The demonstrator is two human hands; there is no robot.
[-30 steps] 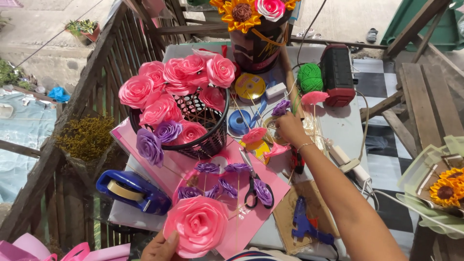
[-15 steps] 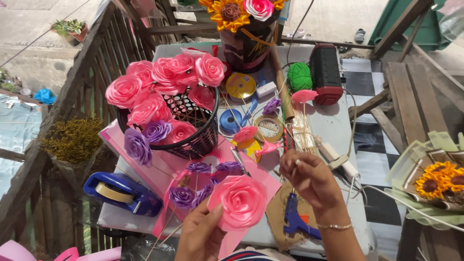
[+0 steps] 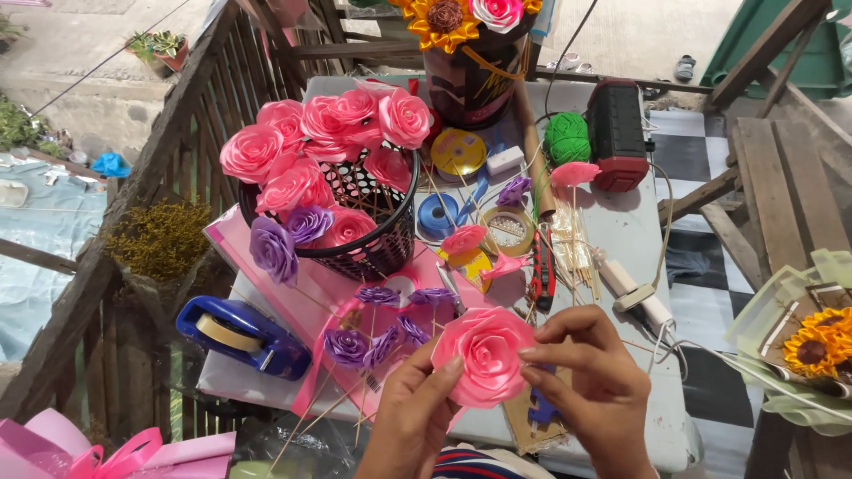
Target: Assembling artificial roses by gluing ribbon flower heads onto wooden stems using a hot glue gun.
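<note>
Nearest the camera, over desk (image 3: pixel 621 266) edge: left hand (image 3: pixel 413 417) and right hand (image 3: pixel 599 390), each grip pinched shut on pink ribbon rose (image 3: pixel 484 355). Likely light, soft, easily crushed; best held at petal rims or underneath. Beyond: purple roses (image 3: pixel 377 333), tape dispenser (image 3: pixel 240 335), scattered sticks. Farther: black basket (image 3: pixel 377 248) of roses, green yarn (image 3: pixel 568 137).

Hands: 2, left hand (image 3: pixel 410 417) and right hand (image 3: pixel 593 390)
Pink rose in hands (image 3: pixel 484 355): 1
Black baskets (image 3: pixel 377 226): 1
Purple roses in basket (image 3: pixel 288 238): 2
Blue tape dispensers (image 3: pixel 240 335): 1
Green yarn balls (image 3: pixel 567 137): 1
Blue ribbon rolls (image 3: pixel 437 215): 1
Sunflowers (image 3: pixel 816 341): 2 in view; the other one (image 3: pixel 446 18) sits on the dark pot
</note>
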